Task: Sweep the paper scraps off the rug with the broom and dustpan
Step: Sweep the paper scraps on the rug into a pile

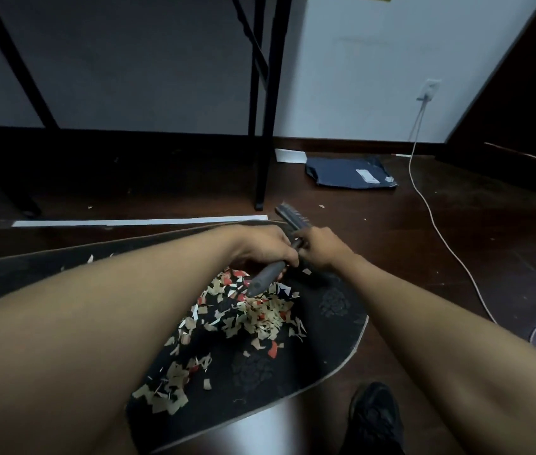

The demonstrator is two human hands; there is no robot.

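1. Both forearms reach out over the dark patterned rug [332, 307], and the hands meet at its far edge.
2. The left hand [260, 244] grips the grey handle of the hand broom [265, 279], fingers curled round it; the handle's butt end pokes out toward the camera, just above the scraps.
3. The right hand [322, 247] sits just beside the left, fingers curled at the upper part of the same handle; how firmly it holds, I cannot tell.
4. The bristle head [293, 215] sticks out past the hands, over the rug's far edge and the dark wood floor [424, 257].
5. Paper scraps [253, 316], beige, white and red, lie heaped mid-rug right under the handle, with a second loose cluster trailing toward the near left edge.
6. The rug's rounded right edge curves down to the near floor; the right side of the rug is bare of scraps.
7. Beyond the far edge runs a white strip [142, 222], then a black table leg [261, 165] close by the bristles.
8. A white cable [440, 234] snakes across the floor to the right, well apart from the rug; a dark blue mailer bag [348, 170] lies by the wall.
9. A black shoe [375, 418] stands on the floor just off the near edge.
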